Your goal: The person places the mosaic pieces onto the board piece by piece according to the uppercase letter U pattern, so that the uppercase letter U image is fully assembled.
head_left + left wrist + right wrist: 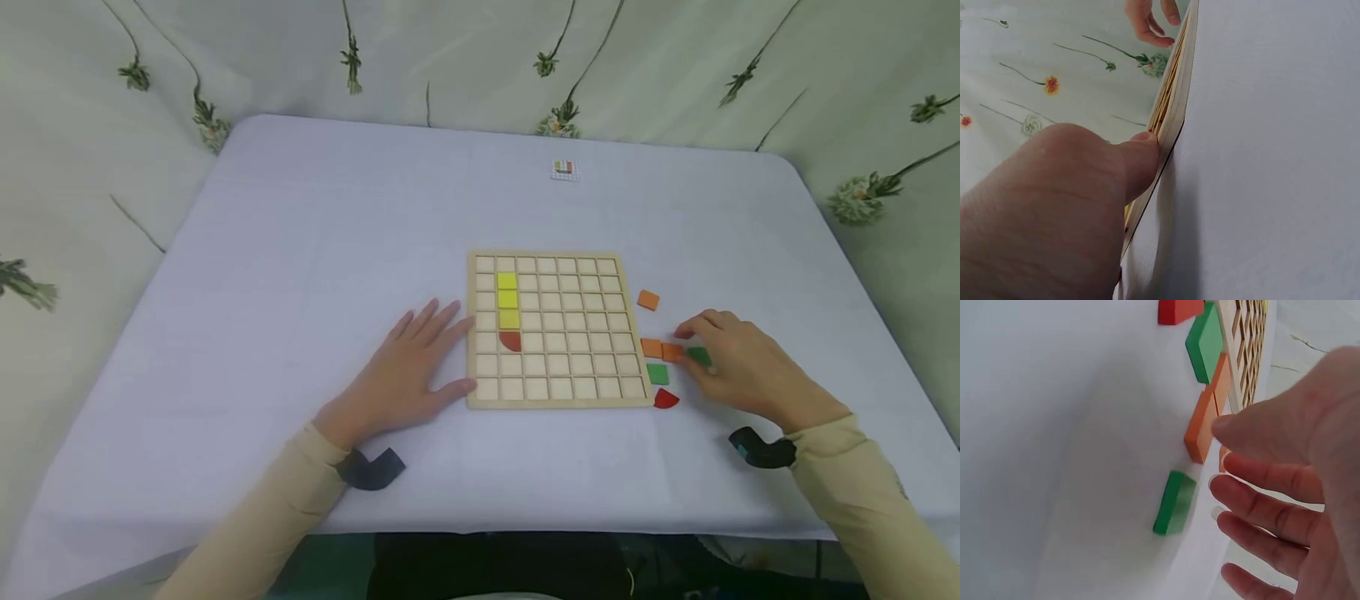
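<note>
My left hand (401, 375) rests flat with spread fingers at the left edge of a wooden grid board (555, 405). Its thumb (1141, 162) touches the board's rim. In one column of the board sit several yellow square tiles (507, 300) with a red quarter-round tile (511, 341) just below them. Right of the board, my right hand (738, 367) hovers with loosely bent fingers and holds nothing. The thumb tip overlaps an orange square tile (1200, 434) in the right wrist view. A green tile (1175, 503) lies under the fingers, partly hidden by the hand in the head view.
Beside the board's right edge lie another green square tile (657, 374), a red quarter-round tile (666, 399), an orange tile (651, 347) and a farther orange tile (648, 300). A small patterned card (566, 170) lies at the back of the white-covered table (337, 208).
</note>
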Demonstrator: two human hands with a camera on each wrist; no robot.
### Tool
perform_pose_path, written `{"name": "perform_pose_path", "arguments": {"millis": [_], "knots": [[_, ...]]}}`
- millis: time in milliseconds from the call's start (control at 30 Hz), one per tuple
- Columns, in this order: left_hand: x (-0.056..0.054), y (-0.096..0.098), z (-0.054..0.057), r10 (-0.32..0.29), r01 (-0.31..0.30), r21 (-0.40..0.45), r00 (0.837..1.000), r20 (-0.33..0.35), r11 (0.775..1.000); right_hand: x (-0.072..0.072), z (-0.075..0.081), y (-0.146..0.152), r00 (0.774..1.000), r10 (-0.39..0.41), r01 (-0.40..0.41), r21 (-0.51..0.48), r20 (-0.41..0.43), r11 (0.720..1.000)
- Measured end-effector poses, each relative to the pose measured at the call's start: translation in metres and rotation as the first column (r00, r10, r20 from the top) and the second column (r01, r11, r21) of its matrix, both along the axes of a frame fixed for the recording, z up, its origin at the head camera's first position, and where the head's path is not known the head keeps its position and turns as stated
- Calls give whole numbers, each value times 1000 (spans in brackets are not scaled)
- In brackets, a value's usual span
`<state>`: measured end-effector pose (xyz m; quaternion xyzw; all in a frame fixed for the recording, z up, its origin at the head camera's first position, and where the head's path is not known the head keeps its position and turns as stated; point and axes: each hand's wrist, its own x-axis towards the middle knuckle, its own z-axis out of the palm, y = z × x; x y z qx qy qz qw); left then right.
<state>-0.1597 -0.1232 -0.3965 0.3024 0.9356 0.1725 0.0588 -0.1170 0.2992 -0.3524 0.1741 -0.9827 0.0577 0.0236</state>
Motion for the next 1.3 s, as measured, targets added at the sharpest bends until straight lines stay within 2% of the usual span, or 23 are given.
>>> {"name": "perform_pose_path", "arguments": {"millis": [300, 700, 1033, 1133, 1300], "knots": [[1, -7, 2, 22, -22, -9, 1000, 1, 1000, 1, 4, 4, 984, -116, 108, 67, 137, 992], [0, -7, -1, 10, -10, 9, 1000, 7, 1000, 2, 2, 4, 994, -69, 65, 51, 89, 997], [0, -6, 0, -2, 2, 9, 1000, 11, 1000, -11, 10, -19, 999, 33, -33, -4, 38, 999], [0, -6, -1, -9, 9, 15, 1000, 13, 1000, -18, 9, -31, 994, 108, -108, -36, -10, 993], [0, -6, -1, -18, 18, 23, 1000, 12, 1000, -28, 6, -52, 974, 215, -220, -69, -70, 973]]}}
